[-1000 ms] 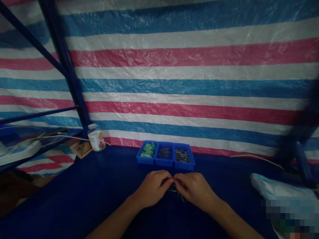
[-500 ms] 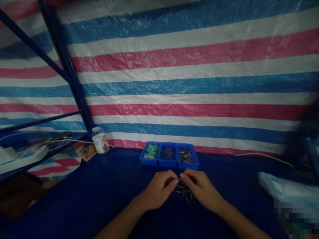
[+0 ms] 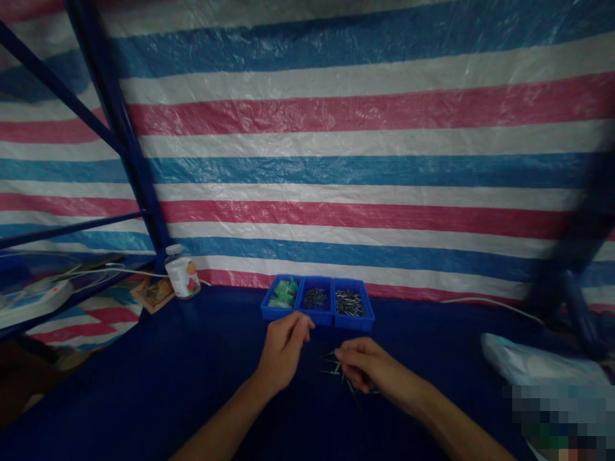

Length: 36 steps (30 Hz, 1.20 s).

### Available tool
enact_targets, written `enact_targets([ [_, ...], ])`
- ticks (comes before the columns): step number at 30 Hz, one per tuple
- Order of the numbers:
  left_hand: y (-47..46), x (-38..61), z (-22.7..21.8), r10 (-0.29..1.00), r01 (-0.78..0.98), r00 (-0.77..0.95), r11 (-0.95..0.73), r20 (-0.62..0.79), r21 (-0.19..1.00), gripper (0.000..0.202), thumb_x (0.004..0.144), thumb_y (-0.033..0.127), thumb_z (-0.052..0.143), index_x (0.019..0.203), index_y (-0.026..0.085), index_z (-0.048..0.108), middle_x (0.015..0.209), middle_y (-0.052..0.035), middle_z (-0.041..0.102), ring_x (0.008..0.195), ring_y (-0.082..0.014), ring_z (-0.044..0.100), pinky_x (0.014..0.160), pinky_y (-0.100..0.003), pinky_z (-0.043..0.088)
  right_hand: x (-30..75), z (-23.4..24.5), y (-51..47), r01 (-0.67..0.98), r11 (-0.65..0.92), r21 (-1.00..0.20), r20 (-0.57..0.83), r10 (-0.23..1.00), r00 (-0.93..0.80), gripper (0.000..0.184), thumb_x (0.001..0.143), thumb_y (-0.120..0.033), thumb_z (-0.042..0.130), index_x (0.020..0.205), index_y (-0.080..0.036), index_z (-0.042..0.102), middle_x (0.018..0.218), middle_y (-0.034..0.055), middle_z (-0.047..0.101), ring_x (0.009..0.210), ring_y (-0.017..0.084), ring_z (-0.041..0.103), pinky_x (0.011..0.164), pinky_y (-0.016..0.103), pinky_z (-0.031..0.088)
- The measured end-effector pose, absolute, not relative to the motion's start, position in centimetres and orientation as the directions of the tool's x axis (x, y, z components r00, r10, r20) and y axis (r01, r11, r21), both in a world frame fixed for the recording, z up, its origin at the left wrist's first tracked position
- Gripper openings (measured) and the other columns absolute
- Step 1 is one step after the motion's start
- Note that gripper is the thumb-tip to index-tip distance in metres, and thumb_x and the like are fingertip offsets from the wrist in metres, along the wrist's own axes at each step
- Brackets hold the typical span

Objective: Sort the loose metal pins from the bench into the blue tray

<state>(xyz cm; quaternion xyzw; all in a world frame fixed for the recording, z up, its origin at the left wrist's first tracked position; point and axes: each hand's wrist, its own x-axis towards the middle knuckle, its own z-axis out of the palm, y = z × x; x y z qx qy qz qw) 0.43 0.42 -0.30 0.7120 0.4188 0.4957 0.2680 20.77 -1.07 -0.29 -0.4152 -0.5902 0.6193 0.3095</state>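
Observation:
Three small blue bins stand in a row at the back of the dark blue table [image 3: 158,378]: the left bin [image 3: 281,296] holds green pieces, the middle bin [image 3: 316,298] and the right bin [image 3: 351,303] hold dark metal nails or screws. My left hand [image 3: 283,349] is raised just in front of the middle bin, fingers pinched together on something too small to make out. My right hand [image 3: 365,368] rests on a small loose pile of nails [image 3: 336,369] on the table, fingers curled over them.
A white jar [image 3: 181,277] stands at the back left beside a small card [image 3: 152,293]. A white power strip with cables [image 3: 36,299] lies on a side shelf. A pale plastic bag [image 3: 533,368] sits at the right. A striped tarp hangs behind, framed by blue steel posts.
My hands, which met over the nail pile, have parted. The left hand rose toward the middle bin; the right hand stayed low on the pile.

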Motion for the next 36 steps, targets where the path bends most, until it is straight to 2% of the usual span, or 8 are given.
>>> enact_targets([
  [5, 0.8, 0.0, -0.2, 0.871, 0.349, 0.043, -0.471, 0.489, 0.81, 0.046, 0.099, 0.049, 0.04, 0.077, 0.017, 0.064, 0.063, 0.0011, 0.056, 0.058, -0.0127, 0.053, 0.058, -0.024, 0.04, 20.0, -0.4, -0.3, -0.078, -0.144, -0.986, -0.122, 0.964, -0.238, 0.043, 0.083, -0.059, 0.058, 0.103, -0.022, 0.059, 0.073, -0.0038, 0.06, 0.043, 0.005, 0.04, 0.044, 0.023, 0.019],
  [8, 0.9, 0.1, -0.2, 0.887, 0.439, 0.059, -0.435, 0.458, 0.786, 0.045, 0.098, 0.049, 0.04, 0.076, 0.018, 0.063, 0.063, 0.0014, 0.056, 0.058, -0.0128, 0.053, 0.057, -0.024, 0.039, 20.3, -1.0, 0.2, 0.26, 0.074, -0.963, 0.025, 0.982, -0.187, 0.034, 0.089, -0.046, 0.053, 0.112, -0.021, 0.061, 0.082, 0.001, 0.066, 0.055, 0.011, 0.053, 0.052, 0.026, 0.036],
  [14, 1.0, 0.9, -1.0, 0.899, 0.546, 0.189, -0.43, 0.394, 0.719, 0.029, 0.093, 0.036, 0.051, 0.073, 0.019, 0.064, 0.065, 0.0017, 0.064, 0.061, -0.0134, 0.059, 0.059, -0.024, 0.04, 20.3, -2.0, -0.1, 0.734, 0.572, -0.366, 0.237, 0.82, -0.522, 0.027, 0.092, -0.018, 0.049, 0.109, -0.022, 0.07, 0.107, 0.0054, 0.07, 0.101, 0.023, 0.058, 0.09, 0.038, 0.043],
  [20, 0.9, 0.3, -0.8, 0.884, 0.644, 0.229, -0.451, 0.406, 0.618, 0.01, 0.082, 0.03, 0.063, 0.079, 0.023, 0.07, 0.068, 0.0017, 0.069, 0.063, -0.0161, 0.062, 0.061, -0.026, 0.042, 19.4, -1.5, 0.2, 0.785, 0.601, -0.153, 0.168, 0.798, -0.578, 0.029, 0.093, -0.01, 0.043, 0.101, -0.019, 0.069, 0.103, 0.0076, 0.07, 0.102, 0.025, 0.056, 0.089, 0.042, 0.043],
  [23, 1.1, -1.0, 0.5, 0.822, 0.703, 0.021, -0.417, 0.569, 0.576, 0.024, 0.091, 0.035, 0.05, 0.1, 0.021, 0.067, 0.08, -0.003, 0.069, 0.074, -0.0187, 0.061, 0.075, -0.031, 0.044, 19.4, -1.5, 0.2, 0.77, 0.622, -0.145, 0.158, 0.782, -0.602, 0.041, 0.088, -0.003, 0.043, 0.118, -0.019, 0.066, 0.112, 0.009, 0.066, 0.107, 0.026, 0.055, 0.094, 0.045, 0.042],
  [26, 1.0, -1.6, 1.1, 0.715, 0.75, 0.041, -0.484, 0.698, 0.451, 0.019, 0.091, 0.031, 0.049, 0.083, 0.02, 0.062, 0.068, 0.0, 0.061, 0.065, -0.0156, 0.057, 0.067, -0.027, 0.041, 19.5, -1.7, 0.0, 0.759, 0.623, -0.188, 0.156, 0.782, -0.603, 0.049, 0.084, 0.002, 0.041, 0.122, -0.018, 0.064, 0.116, 0.0107, 0.061, 0.11, 0.026, 0.055, 0.096, 0.046, 0.043],
  [30, 0.3, -0.6, -0.3, 0.736, 0.661, 0.595, -0.676, 0.322, 0.324, 0.014, 0.081, 0.02, 0.057, 0.066, 0.021, 0.056, 0.065, 0.0028, 0.062, 0.059, -0.0122, 0.055, 0.057, -0.025, 0.033, 20.0, -1.7, -0.5, 0.708, 0.618, -0.342, 0.192, 0.784, -0.591, 0.043, 0.084, 0.004, 0.037, 0.108, -0.016, 0.067, 0.113, 0.0111, 0.059, 0.106, 0.021, 0.057, 0.096, 0.038, 0.047],
  [36, -0.3, 0.8, -1.3, 0.737, 0.637, 0.616, -0.673, 0.276, 0.375, 0.012, 0.082, 0.021, 0.058, 0.07, 0.021, 0.058, 0.07, 0.0026, 0.065, 0.062, -0.0124, 0.057, 0.059, -0.025, 0.032, 21.4, -1.5, -1.0, 0.547, 0.562, -0.62, 0.303, 0.816, -0.493, 0.033, 0.094, -0.014, 0.039, 0.111, -0.022, 0.066, 0.109, 0.009, 0.063, 0.097, 0.019, 0.063, 0.089, 0.035, 0.051],
])
